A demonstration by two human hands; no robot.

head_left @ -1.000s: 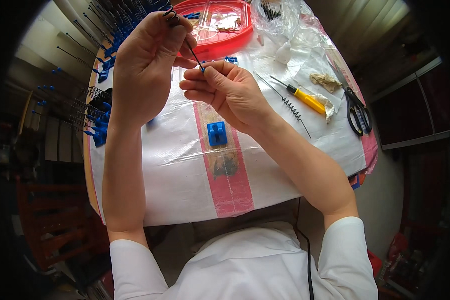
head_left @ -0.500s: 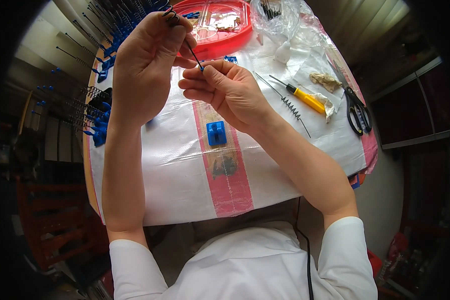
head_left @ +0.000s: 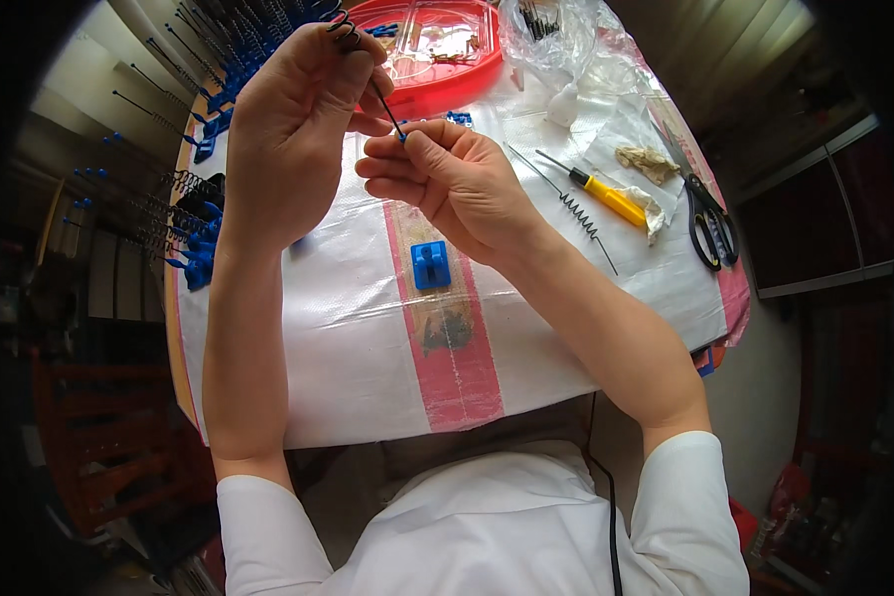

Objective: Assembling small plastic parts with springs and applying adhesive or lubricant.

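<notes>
Raised over the far left of the table, my left hand (head_left: 293,134) is closed around a dark coiled wire spring (head_left: 345,32), whose straight end slants down to the right. My right hand (head_left: 457,179) pinches a tiny blue piece (head_left: 402,137) at the tip of that straight end, between thumb and forefinger. Its other fingers are curled. Below the hands, a blue square plastic base (head_left: 430,265) with a raised middle lies on the striped cover. Most of the coil is hidden behind my left fingers.
Many blue bases with upright springs (head_left: 194,248) crowd the left edge. A red tray (head_left: 427,96) stands at the back, beside a clear plastic bag (head_left: 546,45). To the right lie a loose spring (head_left: 578,217), a yellow-handled screwdriver (head_left: 611,197) and black-handled scissors (head_left: 708,223).
Almost nothing differs. My left hand has shifted very slightly to the right; both hands keep the same hold on the spring and the blue piece.
</notes>
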